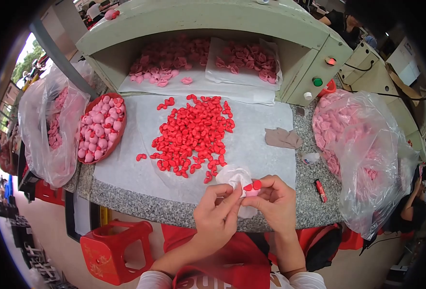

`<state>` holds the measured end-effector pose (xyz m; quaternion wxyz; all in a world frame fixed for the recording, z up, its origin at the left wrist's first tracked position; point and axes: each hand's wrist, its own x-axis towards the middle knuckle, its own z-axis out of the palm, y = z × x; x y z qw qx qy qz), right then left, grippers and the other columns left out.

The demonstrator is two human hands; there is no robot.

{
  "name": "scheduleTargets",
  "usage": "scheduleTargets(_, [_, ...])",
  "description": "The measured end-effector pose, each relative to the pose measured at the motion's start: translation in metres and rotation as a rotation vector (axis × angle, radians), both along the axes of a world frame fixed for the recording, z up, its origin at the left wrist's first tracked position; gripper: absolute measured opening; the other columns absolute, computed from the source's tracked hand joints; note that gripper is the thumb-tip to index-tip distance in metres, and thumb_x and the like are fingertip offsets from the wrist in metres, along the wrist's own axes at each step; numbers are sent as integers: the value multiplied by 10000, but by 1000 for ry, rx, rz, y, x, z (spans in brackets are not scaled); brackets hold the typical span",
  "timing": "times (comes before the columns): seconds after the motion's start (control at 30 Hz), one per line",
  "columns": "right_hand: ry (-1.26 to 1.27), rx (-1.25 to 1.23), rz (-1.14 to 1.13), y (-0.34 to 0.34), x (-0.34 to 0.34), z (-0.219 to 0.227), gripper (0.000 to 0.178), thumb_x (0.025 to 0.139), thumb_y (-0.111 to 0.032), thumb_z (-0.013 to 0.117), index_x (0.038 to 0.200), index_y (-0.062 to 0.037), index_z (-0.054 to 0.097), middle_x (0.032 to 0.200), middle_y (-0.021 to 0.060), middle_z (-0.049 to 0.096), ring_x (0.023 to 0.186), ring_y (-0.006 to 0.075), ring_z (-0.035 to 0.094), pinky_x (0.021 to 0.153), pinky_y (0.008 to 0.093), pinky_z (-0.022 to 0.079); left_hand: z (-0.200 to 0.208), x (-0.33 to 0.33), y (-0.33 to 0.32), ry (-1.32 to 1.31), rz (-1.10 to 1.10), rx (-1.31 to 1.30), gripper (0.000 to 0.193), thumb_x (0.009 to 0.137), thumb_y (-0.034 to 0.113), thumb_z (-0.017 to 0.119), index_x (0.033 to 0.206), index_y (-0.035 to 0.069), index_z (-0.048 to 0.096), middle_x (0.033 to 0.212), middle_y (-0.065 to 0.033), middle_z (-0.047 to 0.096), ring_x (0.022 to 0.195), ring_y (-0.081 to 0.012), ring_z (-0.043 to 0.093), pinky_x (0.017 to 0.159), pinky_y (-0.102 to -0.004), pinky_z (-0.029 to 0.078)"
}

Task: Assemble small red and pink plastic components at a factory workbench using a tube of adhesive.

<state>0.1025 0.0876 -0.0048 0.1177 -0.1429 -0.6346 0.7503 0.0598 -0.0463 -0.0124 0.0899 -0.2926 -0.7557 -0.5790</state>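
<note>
Close to the bench's front edge, both my hands work at a small round pink piece with red parts (253, 191). My right hand (278, 204) pinches this piece between thumb and fingers. My left hand (215, 214) is closed on a thin white cloth (234, 174), pressing it against the piece's left side. Fingers hide part of the contact. Just beyond my hands, a large heap of small curved red pieces (193, 135) lies on a white sheet (126, 159), with a few lying loose beside it.
A red basket (122, 127) of pink balls with red parts stands left, beside a clear bag (39, 139). Behind is a pale green oven-like cabinet (198, 19) holding soft pink pieces. To the right lie a grey cloth (284, 138), a red tube (320, 190) and a bag of pink pieces (362, 159).
</note>
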Motion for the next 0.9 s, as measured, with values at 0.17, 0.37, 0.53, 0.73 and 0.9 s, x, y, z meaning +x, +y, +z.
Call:
scheduleTargets(0.17, [-74, 59, 61, 16, 4, -1, 287, 666, 92, 678, 921, 54, 553, 886, 105, 599, 790, 151, 608, 687, 248, 519, -7, -3, -8, 261, -73, -144, 216, 729, -76, 587, 926, -3, 637, 789, -82, 550, 631, -147, 546, 520, -232, 434])
scheduleTargets(0.37, [96, 477, 285, 18, 3, 12, 362, 601, -5, 731, 951, 4, 636, 954, 101, 575, 843, 179, 557, 719, 284, 451, -18, -32, -30, -1218, -399, 556, 177, 831, 34, 553, 988, -40, 588, 893, -65, 607, 732, -121, 587, 660, -261, 484])
scheduleTargets(0.53, [146, 478, 446, 19, -1, 7, 387, 645, -44, 700, 1026, -52, 629, 1184, 145, 481, 1034, 234, 492, 845, 329, 405, -17, -35, -30, -1469, -629, 431, 257, 799, 65, 611, 1033, -39, 583, 882, -87, 630, 739, -96, 582, 615, -209, 459])
scheduleTargets(0.73, [-26, -221, 360, 5, 4, 0, 407, 743, 40, 549, 1148, 50, 515, 1211, 203, 482, 1124, 241, 471, 938, 347, 372, -3, -32, -25, -1431, -554, 399, 296, 782, 68, 632, 1064, -10, 585, 877, -34, 629, 667, -44, 521, 558, -168, 401])
scheduleTargets(0.9, [-109, -238, 279, -3, 4, -2, 367, 777, 31, 499, 1142, 64, 512, 1133, 198, 546, 1045, 224, 533, 925, 324, 390, -4, -33, -29, -1466, -525, 442, 298, 773, -16, 600, 1066, -54, 564, 923, -97, 628, 764, -107, 593, 632, -200, 464])
